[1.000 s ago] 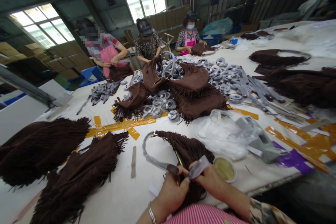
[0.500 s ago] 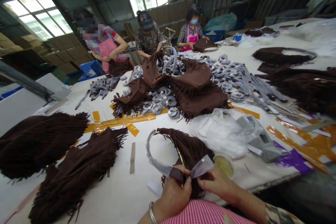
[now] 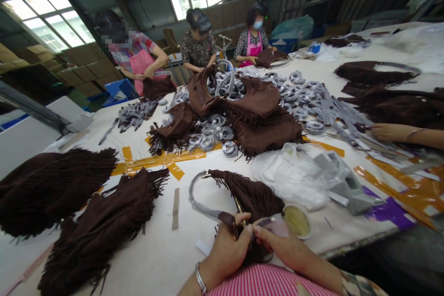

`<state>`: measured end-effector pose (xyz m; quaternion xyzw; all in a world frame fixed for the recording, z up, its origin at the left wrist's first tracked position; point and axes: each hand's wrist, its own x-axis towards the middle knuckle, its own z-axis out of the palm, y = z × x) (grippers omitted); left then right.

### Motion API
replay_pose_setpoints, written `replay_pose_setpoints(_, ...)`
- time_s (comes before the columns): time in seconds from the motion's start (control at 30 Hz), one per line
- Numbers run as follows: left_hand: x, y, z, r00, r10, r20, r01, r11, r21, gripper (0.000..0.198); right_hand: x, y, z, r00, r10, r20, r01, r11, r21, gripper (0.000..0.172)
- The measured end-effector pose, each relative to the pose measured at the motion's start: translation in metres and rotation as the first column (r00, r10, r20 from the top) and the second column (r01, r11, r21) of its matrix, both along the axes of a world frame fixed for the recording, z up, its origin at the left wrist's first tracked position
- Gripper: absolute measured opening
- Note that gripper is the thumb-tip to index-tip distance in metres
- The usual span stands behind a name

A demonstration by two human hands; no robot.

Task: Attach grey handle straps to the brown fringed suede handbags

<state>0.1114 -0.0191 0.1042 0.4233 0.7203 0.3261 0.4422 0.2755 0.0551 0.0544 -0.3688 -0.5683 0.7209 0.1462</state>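
A brown fringed handbag (image 3: 255, 192) lies on the table in front of me, its opening edged by a gold zip. Its handle strap (image 3: 196, 194), wrapped in clear film, loops out to the left. My left hand (image 3: 227, 247) is closed around the strap's brown end near the bag's edge. My right hand (image 3: 286, 245) pinches close beside it, with a strip of clear plastic film (image 3: 276, 225) between its fingers. Both hands' fingertips nearly meet over the bag. What lies right under the fingertips is hidden.
Brown fringed bags lie at left (image 3: 114, 222) and on a heap of coiled, film-wrapped straps (image 3: 222, 134). A round tub (image 3: 297, 221), clear plastic bags (image 3: 294, 173) and a grey tape dispenser (image 3: 347, 185) stand right. A co-worker's hand (image 3: 388, 132) reaches in; several people work across the table.
The strap's brown end has shifted slightly left and up in my left hand. The clear film beside my right hand has dropped flatter. A co-worker's hand has come in at the right.
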Motion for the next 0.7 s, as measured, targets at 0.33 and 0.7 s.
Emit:
replay_pose_setpoints(0.33, 0.003, 0.007, 0.001, 0.995, 0.064, -0.072, -0.062, 0.997, 0.04, 0.021, -0.009, -0.001, 0.008, 0.983, -0.077, 0.169, 0.084, 0.996, -0.037, 0.057)
replay_pose_setpoints(0.7, -0.002, 0.005, -0.004, 0.999, 0.022, -0.034, -0.02, 0.998, 0.055, 0.023, -0.01, 0.003, 0.009, 0.963, -0.079, 0.258, 0.052, 0.993, 0.11, 0.049)
